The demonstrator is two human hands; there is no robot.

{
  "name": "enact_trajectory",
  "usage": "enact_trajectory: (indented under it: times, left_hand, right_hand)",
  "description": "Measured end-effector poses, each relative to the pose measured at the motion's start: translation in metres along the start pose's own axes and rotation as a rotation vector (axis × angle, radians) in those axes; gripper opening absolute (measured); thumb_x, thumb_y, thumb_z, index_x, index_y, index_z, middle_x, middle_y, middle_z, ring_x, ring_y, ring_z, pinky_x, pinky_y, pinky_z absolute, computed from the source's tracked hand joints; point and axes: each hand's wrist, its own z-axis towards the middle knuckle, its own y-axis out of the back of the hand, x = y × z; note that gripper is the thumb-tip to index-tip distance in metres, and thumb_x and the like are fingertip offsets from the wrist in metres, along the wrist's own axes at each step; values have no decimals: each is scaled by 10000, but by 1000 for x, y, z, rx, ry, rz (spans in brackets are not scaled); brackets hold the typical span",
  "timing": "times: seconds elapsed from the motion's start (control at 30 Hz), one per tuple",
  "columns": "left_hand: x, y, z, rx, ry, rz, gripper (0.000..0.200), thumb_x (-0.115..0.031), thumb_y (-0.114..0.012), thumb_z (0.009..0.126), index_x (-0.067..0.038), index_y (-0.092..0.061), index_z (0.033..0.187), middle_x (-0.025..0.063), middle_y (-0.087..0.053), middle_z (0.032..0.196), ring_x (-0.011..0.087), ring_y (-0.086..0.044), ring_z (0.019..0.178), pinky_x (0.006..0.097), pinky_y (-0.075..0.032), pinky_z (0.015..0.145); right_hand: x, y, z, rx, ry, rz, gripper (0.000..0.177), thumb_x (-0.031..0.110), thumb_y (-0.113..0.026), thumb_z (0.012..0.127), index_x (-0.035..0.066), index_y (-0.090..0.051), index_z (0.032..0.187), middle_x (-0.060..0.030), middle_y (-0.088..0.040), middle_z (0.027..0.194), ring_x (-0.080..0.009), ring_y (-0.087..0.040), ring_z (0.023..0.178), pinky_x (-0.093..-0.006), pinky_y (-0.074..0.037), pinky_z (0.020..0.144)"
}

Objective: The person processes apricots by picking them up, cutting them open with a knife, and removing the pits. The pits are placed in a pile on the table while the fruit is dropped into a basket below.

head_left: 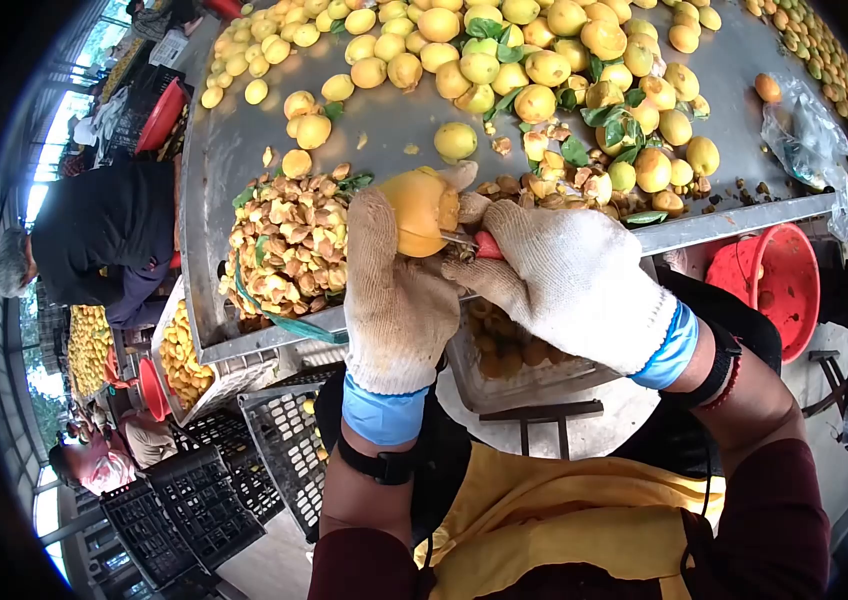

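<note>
A yellow-orange fruit is held over the table's front edge by my left hand, gloved in white fabric with a blue cuff. Its fingers wrap round the fruit. My right hand, gloved the same way, is closed on a small tool with a red handle. The tool's thin metal end touches the fruit's lower right side. Left of my left hand lies a heap of brown and yellow peelings. Many whole fruits with green leaves are spread over the metal table.
Below my hands is a clear plastic bin holding fruit. A red bucket stands at the right, near a plastic bag. Black crates stand lower left. Other people are at the left.
</note>
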Motion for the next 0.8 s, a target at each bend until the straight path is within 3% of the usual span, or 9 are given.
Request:
enact_trajectory:
  times: [0.07,0.13,0.17,0.27,0.37,0.47,0.53,0.8]
  left_hand:
    - [0,-2,4,11,18,-42,589,-482,-550,1060,10,-548,1383,163,-651,1328,280,-621,1188,420,-494,1032]
    - [-6,-8,6,-91,-16,239,601,-495,-535,1065,15,-542,1385,165,-654,1308,279,-637,1163,426,-511,1008]
    - [-6,-9,5,-93,-10,240,601,-495,-535,1065,15,-542,1385,165,-654,1308,279,-637,1163,426,-511,1008]
    - [-7,-10,6,-89,-55,164,591,-484,-508,1081,25,-542,1380,165,-659,1282,274,-654,1127,422,-522,992]
    - [-5,-8,6,-99,49,-85,551,-446,-466,1106,24,-543,1384,159,-664,1251,267,-663,1100,415,-527,981]
    - [-2,-10,6,-139,19,72,548,-451,-442,1114,16,-547,1383,147,-668,1224,260,-661,1103,409,-533,972]
    - [-3,-6,6,-131,-43,363,570,-481,-430,1113,11,-549,1375,144,-675,1189,260,-662,1100,406,-532,978]
    - [-1,-10,6,-174,-1,59,576,-483,-414,1118,26,-553,1349,165,-675,1184,273,-657,1120,405,-516,1017]
  right_hand:
    - [-2,2,0,-15,-4,-37,460,537,-681,945,97,-706,1079,-149,-673,745,-371,-696,669,-430,-552,541]
    - [-3,6,-1,38,-41,1,476,545,-681,942,85,-703,1063,-147,-668,733,-368,-698,670,-431,-553,540]
    - [-4,5,-2,42,-45,4,476,545,-681,942,85,-703,1063,-147,-668,733,-368,-698,670,-431,-553,540]
    - [-6,1,-3,22,-28,-3,477,550,-676,943,78,-690,1013,-142,-662,724,-360,-700,674,-433,-551,539]
    - [-8,-5,-2,34,-16,-82,463,550,-669,948,89,-682,993,-136,-666,732,-355,-704,689,-432,-551,544]
    - [-11,-11,-2,-3,6,-59,461,549,-662,951,92,-686,1007,-134,-671,743,-352,-705,692,-424,-552,545]
    - [-8,-10,-3,-6,21,-64,459,550,-654,955,98,-692,1026,-129,-674,748,-349,-702,684,-419,-550,540]
    - [-16,-13,-2,-22,48,-96,439,545,-654,955,114,-697,1024,-122,-655,703,-345,-695,644,-417,-543,527]
